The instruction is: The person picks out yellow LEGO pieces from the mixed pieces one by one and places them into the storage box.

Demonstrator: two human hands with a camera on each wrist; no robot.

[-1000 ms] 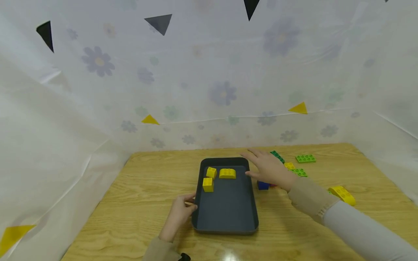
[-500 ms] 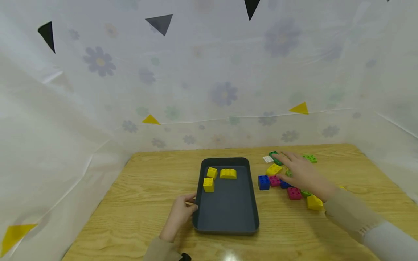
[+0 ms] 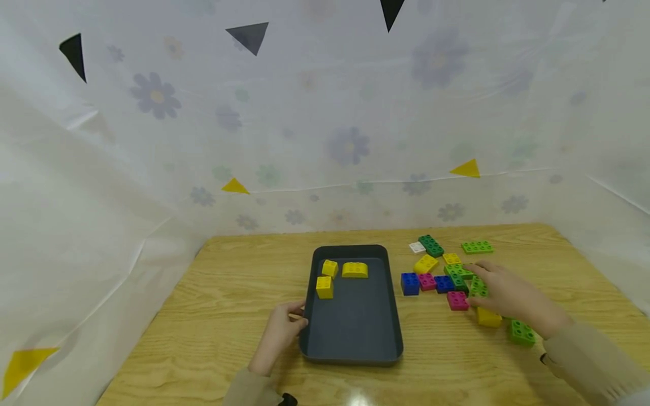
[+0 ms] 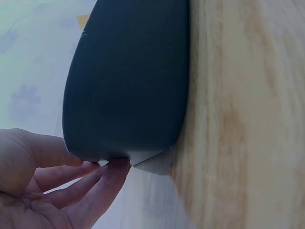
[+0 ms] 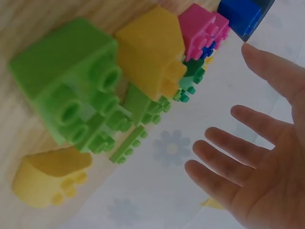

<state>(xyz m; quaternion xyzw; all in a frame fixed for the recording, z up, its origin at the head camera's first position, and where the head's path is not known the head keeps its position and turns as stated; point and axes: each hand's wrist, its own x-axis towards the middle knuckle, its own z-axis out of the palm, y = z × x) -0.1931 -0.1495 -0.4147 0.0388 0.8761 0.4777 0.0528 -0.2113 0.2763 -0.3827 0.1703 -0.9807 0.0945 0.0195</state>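
At the left side of a dark grey tray (image 3: pixel 355 332), my left hand (image 3: pixel 279 330) holds the edge, thumb by the rim. In the left wrist view its fingertips meet the tray's wall (image 4: pixel 128 81). Three yellow toy bricks (image 3: pixel 355 270) lie in the tray's far part. My right hand (image 3: pixel 513 296) hovers over loose bricks right of the tray, fingers spread, nothing in it. Nearest it are a yellow brick (image 3: pixel 488 318), a pink brick (image 3: pixel 458 301) and light green bricks. The right wrist view shows the open palm (image 5: pixel 267 157) beside a green brick (image 5: pixel 62 81).
Blue (image 3: pixel 410 283), dark green (image 3: pixel 431 246), white (image 3: pixel 417 247) and further yellow bricks lie scattered on the wooden table (image 3: pixel 228 282). A light green brick (image 3: pixel 522 332) lies near the right sleeve. White flowered sheeting (image 3: pixel 325 113) encloses the back and sides.
My right hand has moved from beside the tray's far right corner to the right and nearer, over the loose bricks, uncovering several of them. The left hand and tray have stayed put.
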